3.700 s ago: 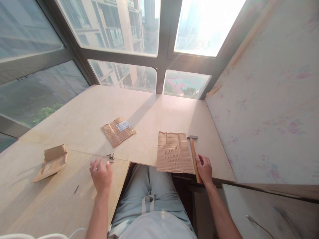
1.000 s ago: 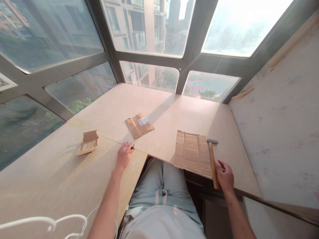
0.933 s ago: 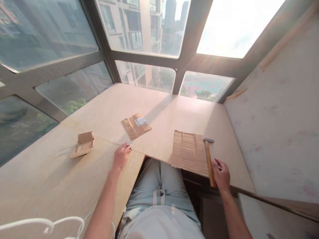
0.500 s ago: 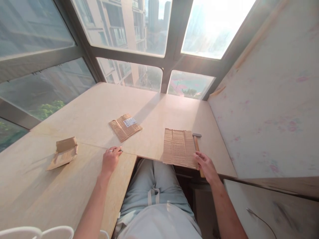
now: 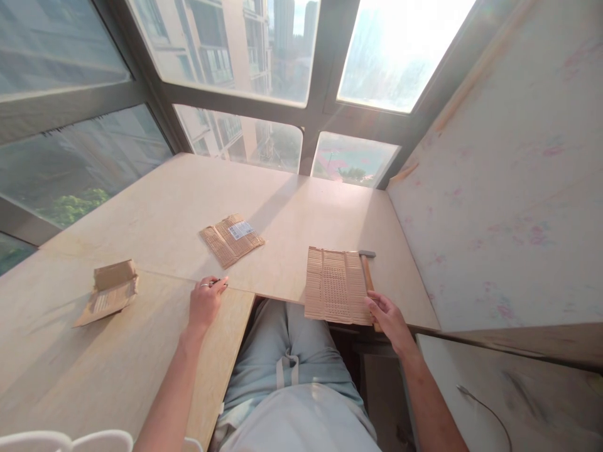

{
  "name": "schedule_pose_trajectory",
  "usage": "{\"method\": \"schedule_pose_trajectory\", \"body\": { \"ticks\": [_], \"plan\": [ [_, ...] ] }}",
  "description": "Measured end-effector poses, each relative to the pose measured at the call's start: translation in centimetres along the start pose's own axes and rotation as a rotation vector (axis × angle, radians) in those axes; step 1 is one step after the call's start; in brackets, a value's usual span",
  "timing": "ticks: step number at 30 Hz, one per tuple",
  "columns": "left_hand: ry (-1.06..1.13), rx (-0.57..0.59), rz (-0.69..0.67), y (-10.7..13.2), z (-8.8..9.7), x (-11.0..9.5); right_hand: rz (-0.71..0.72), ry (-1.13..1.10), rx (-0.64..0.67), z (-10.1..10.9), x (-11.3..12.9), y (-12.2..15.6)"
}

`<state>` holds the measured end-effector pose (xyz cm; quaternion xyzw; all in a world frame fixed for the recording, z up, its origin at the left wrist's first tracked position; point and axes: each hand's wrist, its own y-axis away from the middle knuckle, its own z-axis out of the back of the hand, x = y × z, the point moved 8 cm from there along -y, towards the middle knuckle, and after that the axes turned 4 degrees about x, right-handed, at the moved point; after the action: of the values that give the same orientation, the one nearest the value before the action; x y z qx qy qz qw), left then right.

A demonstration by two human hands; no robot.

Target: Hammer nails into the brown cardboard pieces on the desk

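Note:
My left hand (image 5: 205,302) lies on the near-left wooden board, its fingertips pinched together on a few small dark nails (image 5: 218,282) at the board's seam. My right hand (image 5: 384,314) is curled over the lower end of a wooden-handled hammer (image 5: 365,275). The hammer lies along the right edge of a perforated corrugated cardboard sheet (image 5: 332,285), and my thumb touches that sheet's near corner. The hammer's metal head (image 5: 368,254) points away from me.
A flattened cardboard piece with a white label (image 5: 232,237) lies mid-table. A small opened cardboard box (image 5: 109,290) sits at the left. The wooden tabletop (image 5: 292,207) runs to the windows, and a pale wall panel (image 5: 494,188) stands at the right. My legs fill the gap between the boards.
My left hand reached forward to the nails and closed its fingertips on them. My right hand shifted from beside the hammer handle to over its lower end, at the cardboard sheet's edge.

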<state>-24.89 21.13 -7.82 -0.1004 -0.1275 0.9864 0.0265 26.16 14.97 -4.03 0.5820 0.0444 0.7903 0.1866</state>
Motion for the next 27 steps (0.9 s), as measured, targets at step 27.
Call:
{"method": "schedule_pose_trajectory", "body": {
  "ticks": [27],
  "plan": [
    [0.028, -0.013, 0.062, 0.2, 0.1, -0.1, 0.774, 1.029, 0.271, -10.5, 9.3, -3.8]
  ]
}}
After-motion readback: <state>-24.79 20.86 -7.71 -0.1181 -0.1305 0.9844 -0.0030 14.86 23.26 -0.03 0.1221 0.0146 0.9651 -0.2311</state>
